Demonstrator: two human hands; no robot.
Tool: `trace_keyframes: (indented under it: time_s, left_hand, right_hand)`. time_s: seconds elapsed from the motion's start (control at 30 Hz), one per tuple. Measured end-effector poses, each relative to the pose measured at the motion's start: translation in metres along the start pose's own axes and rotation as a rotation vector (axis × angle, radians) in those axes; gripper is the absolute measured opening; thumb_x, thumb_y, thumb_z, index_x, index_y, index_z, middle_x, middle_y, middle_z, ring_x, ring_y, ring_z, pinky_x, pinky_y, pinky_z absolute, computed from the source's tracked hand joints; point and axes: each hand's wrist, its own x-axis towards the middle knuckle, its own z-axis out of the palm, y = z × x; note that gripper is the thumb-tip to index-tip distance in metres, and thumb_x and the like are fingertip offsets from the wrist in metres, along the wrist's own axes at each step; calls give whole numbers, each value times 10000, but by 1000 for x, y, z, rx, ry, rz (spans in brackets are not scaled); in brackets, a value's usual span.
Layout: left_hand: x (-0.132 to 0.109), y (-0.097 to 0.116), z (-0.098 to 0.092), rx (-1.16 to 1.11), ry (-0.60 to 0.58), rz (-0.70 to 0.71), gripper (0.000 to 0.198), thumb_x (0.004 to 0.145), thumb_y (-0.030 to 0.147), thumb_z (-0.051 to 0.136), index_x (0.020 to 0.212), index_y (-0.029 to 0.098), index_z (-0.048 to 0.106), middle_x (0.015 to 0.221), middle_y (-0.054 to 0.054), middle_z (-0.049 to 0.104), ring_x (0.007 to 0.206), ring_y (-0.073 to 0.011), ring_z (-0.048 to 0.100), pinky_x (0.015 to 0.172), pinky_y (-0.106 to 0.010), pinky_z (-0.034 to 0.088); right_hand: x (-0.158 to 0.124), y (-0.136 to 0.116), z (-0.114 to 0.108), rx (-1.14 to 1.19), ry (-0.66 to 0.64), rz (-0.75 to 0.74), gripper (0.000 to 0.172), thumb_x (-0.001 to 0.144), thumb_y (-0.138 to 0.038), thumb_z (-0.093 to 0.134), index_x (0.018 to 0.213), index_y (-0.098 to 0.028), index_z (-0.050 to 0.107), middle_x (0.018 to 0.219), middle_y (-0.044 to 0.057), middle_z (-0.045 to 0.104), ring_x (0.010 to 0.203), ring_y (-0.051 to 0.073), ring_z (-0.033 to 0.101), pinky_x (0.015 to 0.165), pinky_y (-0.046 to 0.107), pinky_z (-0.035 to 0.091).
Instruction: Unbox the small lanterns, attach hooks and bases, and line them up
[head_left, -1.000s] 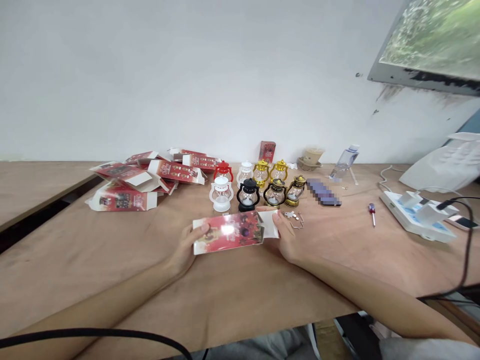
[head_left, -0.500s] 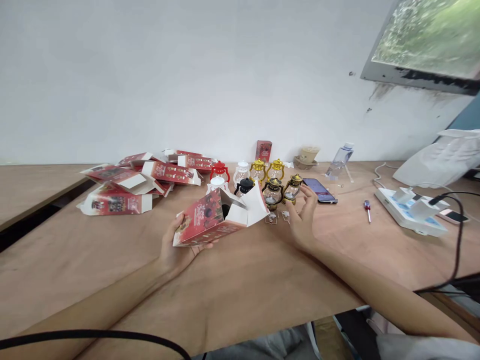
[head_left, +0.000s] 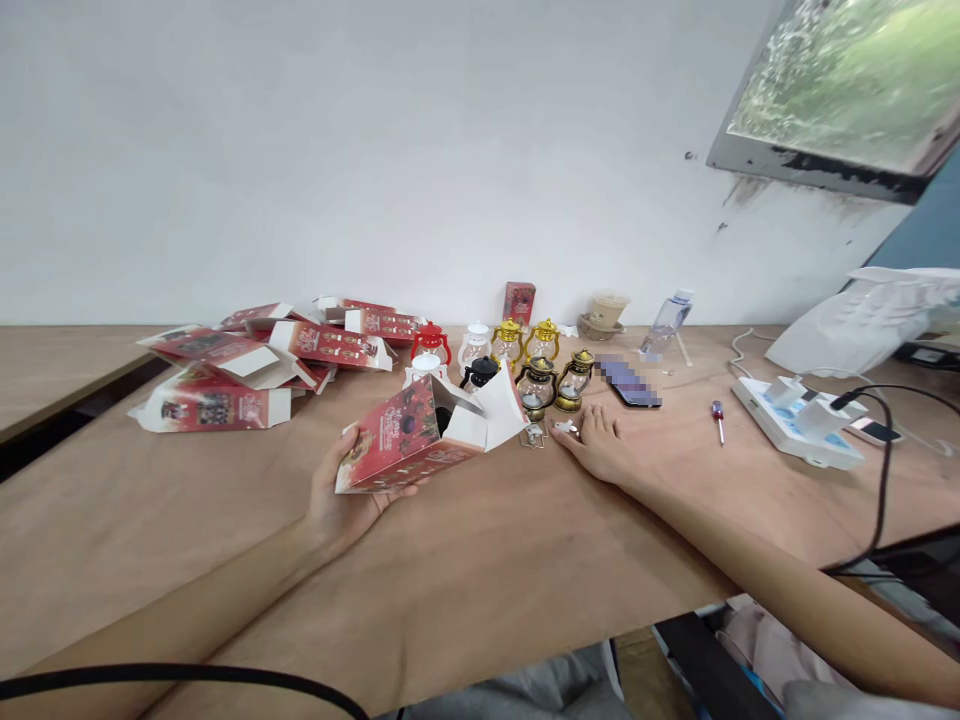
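A red printed cardboard box [head_left: 401, 430] lies tilted in my left hand [head_left: 341, 500], which grips it from the left and below. Its white flaps stand open toward the right, and something dark shows inside. My right hand [head_left: 600, 447] rests on the table with its fingers spread. Close to its fingertips are small metal parts [head_left: 534, 434]; whether a finger touches one I cannot tell. Just beyond stand two dark bronze-and-gold lanterns [head_left: 575, 382] [head_left: 537, 388]. Behind the box are a black lantern [head_left: 480, 372], a red lantern [head_left: 430, 345], white lanterns [head_left: 475, 348] and gold lanterns [head_left: 542, 343].
Several red boxes [head_left: 330, 345] lie heaped at the left. Against the wall are a small upright red box [head_left: 519, 302], a cup [head_left: 606, 312] and a bottle [head_left: 667, 325]. To the right are a phone [head_left: 630, 383], a screwdriver [head_left: 718, 422], a power strip [head_left: 795, 425] and a white bag [head_left: 855, 320].
My right hand has let go of the right-hand bronze lantern and come down onto the table in front of it. The left hand still holds the box. The view has shifted slightly.
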Motion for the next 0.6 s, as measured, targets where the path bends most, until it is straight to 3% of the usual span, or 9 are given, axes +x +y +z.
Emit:
trace_keyframes:
  time_s: [0.13,0.37,0.6]
  left_hand:
    - [0,0,0,10,-3,21,382,665,512,667,887,204,627,735,-7,718,642,-246,688,493,-270,535]
    - [1,0,-3,38,-10,14,411,679,530,648,931,209,607,778,-24,722,802,-295,692,566,-302,556]
    - [0,0,0,33,2,13,416,673,524,660,939,210,597,789,-12,725,737,-273,697,596,-310,568]
  right_hand:
    - [15,-4,1,-3,47,27,896,860,-645,256,1433,36,150,1501,227,164,1417,295,94,1130,485,93]
    - [33,-5,4,-10,62,64,891,855,-650,267,1435,19,172,1506,213,157,1415,299,105,1129,487,84]
    - [41,-2,5,4,66,37,914,855,-663,242,1429,42,160,1506,221,143,1415,299,106,1130,481,96]
